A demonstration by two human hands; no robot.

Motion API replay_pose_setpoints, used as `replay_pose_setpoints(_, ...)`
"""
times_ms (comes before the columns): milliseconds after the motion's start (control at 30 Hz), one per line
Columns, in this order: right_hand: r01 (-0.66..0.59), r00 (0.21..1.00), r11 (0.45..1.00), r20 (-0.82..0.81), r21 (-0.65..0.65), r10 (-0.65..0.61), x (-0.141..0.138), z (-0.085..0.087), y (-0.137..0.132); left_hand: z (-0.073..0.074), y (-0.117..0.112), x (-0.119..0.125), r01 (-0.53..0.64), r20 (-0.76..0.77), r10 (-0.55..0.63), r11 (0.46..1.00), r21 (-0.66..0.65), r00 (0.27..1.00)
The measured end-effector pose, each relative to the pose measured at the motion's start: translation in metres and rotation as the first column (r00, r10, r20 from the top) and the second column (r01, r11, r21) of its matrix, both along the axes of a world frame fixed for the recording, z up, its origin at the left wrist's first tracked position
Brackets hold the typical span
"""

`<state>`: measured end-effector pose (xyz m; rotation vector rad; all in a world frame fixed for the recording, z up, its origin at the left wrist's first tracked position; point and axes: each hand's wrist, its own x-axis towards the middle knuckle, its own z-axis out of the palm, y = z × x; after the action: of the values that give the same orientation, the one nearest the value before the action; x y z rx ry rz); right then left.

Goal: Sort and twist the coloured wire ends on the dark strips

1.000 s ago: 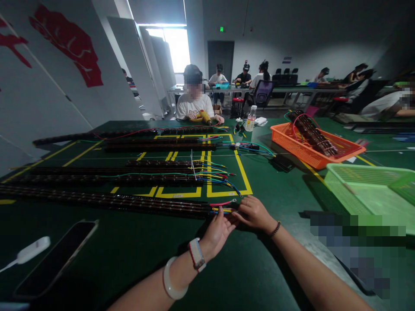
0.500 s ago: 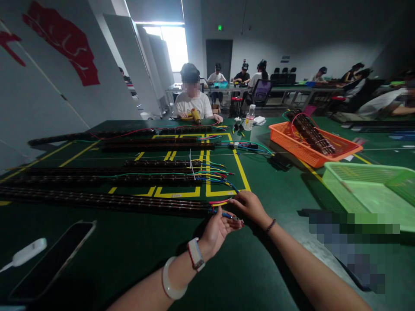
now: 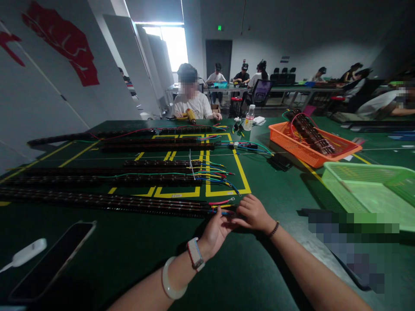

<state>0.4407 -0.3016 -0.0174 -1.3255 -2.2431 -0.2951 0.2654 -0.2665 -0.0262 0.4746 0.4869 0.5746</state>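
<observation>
A long dark wire bundle (image 3: 129, 204) lies across the table, its coloured wire ends pointing right. My left hand (image 3: 215, 233) is under those ends, thumb and fingers closed around a blue wire (image 3: 223, 212). From the right, my right hand (image 3: 254, 214) meets the left fingertips, its own fingers pinched at the end of the same wire; the wire's tip is hidden there. Just above, a red wire (image 3: 220, 202) with a metal ring terminal (image 3: 231, 199) lies free, beside a yellow wire (image 3: 227, 206).
More wire bundles (image 3: 162, 178) lie behind. Right are an orange basket (image 3: 292, 146) holding a bundle and a green basket (image 3: 337, 181). A phone (image 3: 55, 259) lies front left. Across the table sits a person (image 3: 191, 103) by a yellow heat gun (image 3: 191, 115); a bottle (image 3: 249, 118) stands nearby.
My right hand has moved from the red wire's end down to the blue wire at my left fingertips. The red wire's terminal now shows uncovered. My left hand has barely moved.
</observation>
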Motion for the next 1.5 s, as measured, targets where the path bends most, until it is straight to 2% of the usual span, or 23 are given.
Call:
replay_pose_setpoints(67, -0.032, 0.998, 0.999, 0.058, -0.005, 0.032, -0.003, 0.0, 0.0, 0.001, 0.0, 0.0, 0.001, -0.001, -0.001, 1.0, 0.002, 1.0)
replay_pose_setpoints(167, -0.022, 0.998, 1.0, 0.052, 0.005, 0.022, -0.005, -0.003, 0.002, 0.001, 0.0, 0.001, 0.006, -0.008, -0.006, 1.0, 0.01, 1.0)
replay_pose_setpoints(400, 0.101, 0.993, 0.995, -0.058, -0.011, -0.102, 0.0, -0.011, 0.007, 0.001, 0.0, 0.002, 0.096, -0.103, -0.086, 0.991, 0.089, 0.991)
replay_pose_setpoints(600, 0.163, 0.982, 0.984, -0.088, -0.068, -0.169, 0.001, -0.008, 0.008, 0.004, -0.005, -0.001, 0.293, -0.252, -0.237, 0.931, 0.216, 0.938)
replay_pose_setpoints(767, 0.173, 0.981, 0.981, -0.078, -0.086, -0.179, 0.0, -0.007, 0.008, 0.002, -0.007, -0.003, 0.316, -0.252, -0.248, 0.907, 0.279, 0.935)
replay_pose_setpoints(867, 0.164, 0.975, 0.979, -0.134, -0.123, -0.18, 0.001, -0.006, 0.007, 0.003, -0.007, -0.004, 0.319, -0.248, -0.253, 0.905, 0.28, 0.935)
replay_pose_setpoints(967, 0.178, 0.916, 0.967, -0.328, -0.184, -0.231, 0.002, -0.007, 0.006, 0.004, -0.006, -0.004, 0.338, -0.238, -0.276, 0.899, 0.279, 0.931)
replay_pose_setpoints(1067, 0.212, 0.776, 0.946, -0.546, -0.246, -0.316, 0.004, -0.01, 0.008, 0.005, -0.006, -0.003, 0.344, -0.228, -0.287, 0.897, 0.278, 0.93)
replay_pose_setpoints(1133, 0.208, 0.708, 0.939, -0.62, -0.275, -0.339, 0.005, -0.011, 0.011, 0.006, -0.006, -0.003, 0.347, -0.226, -0.29, 0.896, 0.278, 0.93)
replay_pose_setpoints(1200, 0.184, 0.691, 0.94, -0.642, -0.287, -0.331, 0.003, -0.011, 0.014, 0.007, -0.006, -0.003, 0.353, -0.232, -0.294, 0.893, 0.279, 0.927)
replay_pose_setpoints(1300, 0.129, 0.755, 0.947, -0.59, -0.294, -0.286, -0.003, -0.008, 0.018, 0.008, -0.007, -0.003, 0.362, -0.249, -0.296, 0.888, 0.284, 0.922)
replay_pose_setpoints(1400, 0.095, 0.87, 0.948, -0.438, -0.302, -0.227, -0.012, -0.003, 0.022, 0.005, -0.007, -0.003, 0.358, -0.251, -0.291, 0.889, 0.286, 0.923)
replay_pose_setpoints(1500, 0.086, 0.941, 0.945, -0.286, -0.316, -0.181, -0.019, 0.002, 0.024, 0.002, -0.007, -0.003, 0.352, -0.253, -0.282, 0.889, 0.294, 0.925)
